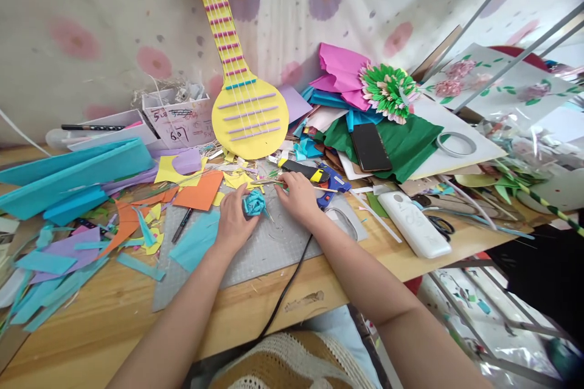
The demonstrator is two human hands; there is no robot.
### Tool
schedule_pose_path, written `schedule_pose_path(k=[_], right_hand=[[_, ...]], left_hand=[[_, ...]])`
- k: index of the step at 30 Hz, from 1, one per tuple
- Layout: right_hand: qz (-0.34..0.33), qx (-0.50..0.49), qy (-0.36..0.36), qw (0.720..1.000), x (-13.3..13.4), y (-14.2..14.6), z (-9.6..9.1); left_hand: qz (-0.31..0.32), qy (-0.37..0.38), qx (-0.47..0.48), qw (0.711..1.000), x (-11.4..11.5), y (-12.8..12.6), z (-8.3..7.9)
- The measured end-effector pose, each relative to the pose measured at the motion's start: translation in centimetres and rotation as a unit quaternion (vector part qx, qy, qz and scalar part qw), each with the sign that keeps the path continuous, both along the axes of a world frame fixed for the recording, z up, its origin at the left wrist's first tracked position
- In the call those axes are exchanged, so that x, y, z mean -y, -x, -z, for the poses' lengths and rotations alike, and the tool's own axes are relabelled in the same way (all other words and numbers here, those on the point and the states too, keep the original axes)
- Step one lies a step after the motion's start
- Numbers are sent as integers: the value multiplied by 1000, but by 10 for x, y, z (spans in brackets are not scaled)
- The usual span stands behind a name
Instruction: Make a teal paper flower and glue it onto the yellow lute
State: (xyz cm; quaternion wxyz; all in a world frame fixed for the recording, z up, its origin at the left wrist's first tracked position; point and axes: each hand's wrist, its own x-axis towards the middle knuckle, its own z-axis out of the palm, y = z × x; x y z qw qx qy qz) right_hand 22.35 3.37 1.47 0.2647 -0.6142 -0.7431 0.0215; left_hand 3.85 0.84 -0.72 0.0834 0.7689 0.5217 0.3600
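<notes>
My left hand holds a small rolled teal paper flower over a grey cutting mat. Just right of the flower, my right hand rests on the mat with its fingertips pinching a thin stick that points left. A blue hot glue gun lies directly behind my right hand, and its black cord runs down toward me across the mat.
Paper scraps and a teal folded sheet cover the left side. A yellow paper guitar leans on the wall. To the right lie a black phone, green paper, a white power bank, scissors and a tape ring.
</notes>
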Motion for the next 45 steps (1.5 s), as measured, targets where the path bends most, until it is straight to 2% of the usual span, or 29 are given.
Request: schedule_pose_path(k=[2, 5, 9, 14, 20, 23, 26, 30, 35, 40, 45], right_hand=[[-10, -9, 0, 1000, 2, 1, 0], [-22, -16, 3, 1000, 4, 1, -2], [-42, -26, 11, 999, 5, 2, -3], [-72, -38, 39, 996, 10, 10, -3], [-148, -39, 48, 987, 19, 20, -1], [-138, -30, 48, 989, 19, 19, 2], [-123, -32, 45, 991, 18, 17, 4], [-134, -40, 26, 990, 21, 18, 0], [-153, 8, 59, 986, 32, 32, -3], [-180, 45, 48, 981, 33, 42, 2], [-189, 41, 25, 981, 32, 33, 6]], left_hand=[[29, -25, 0, 999, 2, 2, 0], [32, -29, -19, 999, 3, 7, 1], [6, -50, -25, 998, 6, 18, -3], [-71, -60, 6, 996, 12, 30, -6], [-35, -80, -91, 992, 13, 23, -4], [-29, -71, -134, 988, 16, 13, -5], [-50, -81, -142, 985, 20, 9, -5], [-87, -81, -132, 984, 21, 15, -4], [-106, -91, -114, 984, 20, 21, -2], [-91, -41, -124, 987, 22, 22, -3], [-92, -40, -136, 986, 24, 26, -6]])
